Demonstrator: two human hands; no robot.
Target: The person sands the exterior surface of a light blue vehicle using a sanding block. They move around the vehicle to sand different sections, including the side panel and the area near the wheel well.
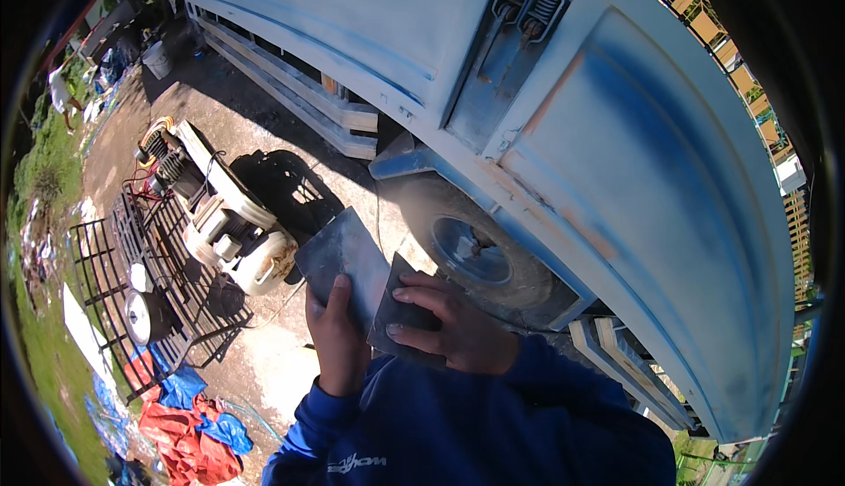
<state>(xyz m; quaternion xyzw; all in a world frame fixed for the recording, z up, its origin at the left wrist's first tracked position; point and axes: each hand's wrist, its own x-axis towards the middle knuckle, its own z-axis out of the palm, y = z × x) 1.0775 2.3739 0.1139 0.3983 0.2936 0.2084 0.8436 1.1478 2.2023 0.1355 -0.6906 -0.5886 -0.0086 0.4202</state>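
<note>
from my remote seat, step in hand looks like handling two plates: left hand (pixel 339 341) grasps the grey plate (pixel 346 261), thumb on its face, right hand (pixel 462 332) clasps the dark plate (pixel 414 315), fingers spread over it, both plates close together before the torso. next move, i judge, calls for steady grips; white bucket (pixel 157 61) and round can (pixel 145 319) stand off left, contents i can't tell

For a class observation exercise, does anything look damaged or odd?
Yes: at right, the large panel looks uneven: dark blue interrupts its whitish surface in patches. Lower left, a red sheet lies crumpled.
</note>
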